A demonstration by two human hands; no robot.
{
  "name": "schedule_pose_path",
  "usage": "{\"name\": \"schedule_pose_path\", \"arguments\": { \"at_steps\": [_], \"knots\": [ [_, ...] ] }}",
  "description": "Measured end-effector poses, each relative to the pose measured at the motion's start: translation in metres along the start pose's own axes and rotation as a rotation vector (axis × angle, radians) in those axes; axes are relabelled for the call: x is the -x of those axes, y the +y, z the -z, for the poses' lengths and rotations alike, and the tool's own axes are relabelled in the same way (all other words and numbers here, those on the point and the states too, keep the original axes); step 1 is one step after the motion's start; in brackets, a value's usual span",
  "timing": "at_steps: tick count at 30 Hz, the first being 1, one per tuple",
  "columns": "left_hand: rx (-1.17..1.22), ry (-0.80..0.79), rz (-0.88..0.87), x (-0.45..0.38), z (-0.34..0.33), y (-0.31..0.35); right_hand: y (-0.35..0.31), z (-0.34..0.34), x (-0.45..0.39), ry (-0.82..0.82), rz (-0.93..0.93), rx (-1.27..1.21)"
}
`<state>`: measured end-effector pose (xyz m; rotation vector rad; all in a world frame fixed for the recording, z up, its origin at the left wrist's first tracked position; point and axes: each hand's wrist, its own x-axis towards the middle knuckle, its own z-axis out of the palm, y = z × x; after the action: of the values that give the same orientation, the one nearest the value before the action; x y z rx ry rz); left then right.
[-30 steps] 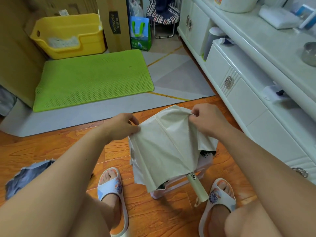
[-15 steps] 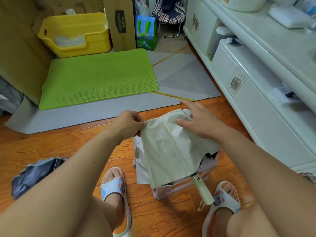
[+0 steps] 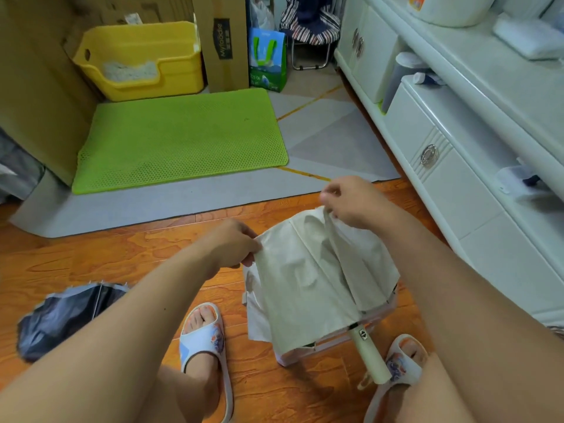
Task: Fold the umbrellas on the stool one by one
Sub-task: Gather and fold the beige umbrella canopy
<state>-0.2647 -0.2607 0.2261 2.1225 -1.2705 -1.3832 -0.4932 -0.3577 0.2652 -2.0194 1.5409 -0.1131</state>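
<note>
Two umbrellas are in view: one cream umbrella (image 3: 317,279) draped over a pale stool (image 3: 335,343) between the person's feet, and one dark umbrella (image 3: 64,315) lying crumpled on the wooden floor (image 3: 106,257) to the person's left, well apart from the stool. The cream umbrella's single handle (image 3: 370,357) sticks out toward the right slipper (image 3: 399,366), and one more slipper (image 3: 204,340) is on the other foot. Both forearms reach forward and down over the knees. The left hand (image 3: 232,244) pinches the left edge of the cream canopy, fingers curled around the fabric. The right hand (image 3: 351,199) is raised a little higher at the canopy's far edge, its fingertips pinching a fold of cloth and lifting it. Beyond the hands lie one green mat (image 3: 180,138), one yellow bin (image 3: 140,59) and one tall cardboard box (image 3: 222,41); a white cabinet (image 3: 457,166) runs along the right.
</note>
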Motion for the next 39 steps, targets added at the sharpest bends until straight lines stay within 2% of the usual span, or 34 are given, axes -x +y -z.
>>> {"name": "schedule_pose_path", "arguments": {
  "at_steps": [1,2,3,5,8,10,13,17,21,25,28,30,32,35,37,39],
  "knots": [
    [-0.002,0.020,-0.004,0.000,0.000,-0.001,0.002,0.001,-0.015,0.116,0.010,0.042],
    [0.001,0.038,-0.003,0.000,-0.001,-0.003,0.002,0.002,-0.030,0.147,0.026,0.060],
    [0.009,0.048,-0.001,0.000,-0.002,-0.003,-0.002,0.003,-0.046,0.092,0.055,0.099],
    [0.028,0.045,0.021,-0.001,-0.005,-0.004,-0.014,0.001,-0.076,-0.154,0.121,0.224],
    [0.035,0.007,0.057,-0.004,-0.008,-0.008,-0.023,-0.019,-0.101,-0.523,0.120,0.465],
    [0.019,-0.020,0.067,-0.008,-0.006,-0.013,-0.022,-0.034,-0.109,-0.675,0.113,0.568],
    [0.019,-0.023,0.052,-0.010,-0.004,-0.014,-0.023,-0.041,-0.112,-0.797,0.099,0.494],
    [0.012,-0.030,0.018,-0.003,-0.004,-0.006,-0.025,-0.046,-0.109,-0.792,0.135,0.511],
    [0.088,-0.053,0.015,0.002,0.004,-0.002,-0.021,-0.039,-0.097,-0.673,0.154,0.501],
    [0.392,-0.171,-0.011,0.021,0.010,0.006,-0.012,0.004,-0.057,-0.514,0.123,0.381],
    [0.518,-0.306,-0.127,0.054,0.021,0.018,-0.012,0.054,0.005,-0.379,0.135,0.235],
    [0.541,-0.313,-0.249,0.086,0.024,0.033,-0.015,0.087,0.054,-0.197,0.154,0.196],
    [0.598,-0.178,-0.417,0.117,0.025,0.054,-0.022,0.115,0.099,0.058,0.183,0.169],
    [0.585,0.218,-0.700,0.143,0.025,0.082,-0.035,0.141,0.139,0.426,0.227,0.114],
    [0.495,0.384,-0.796,0.149,0.023,0.093,-0.040,0.147,0.150,0.570,0.224,0.142],
    [0.455,0.468,-0.784,0.144,0.019,0.094,-0.039,0.138,0.153,0.621,0.201,0.167]
  ]
}}
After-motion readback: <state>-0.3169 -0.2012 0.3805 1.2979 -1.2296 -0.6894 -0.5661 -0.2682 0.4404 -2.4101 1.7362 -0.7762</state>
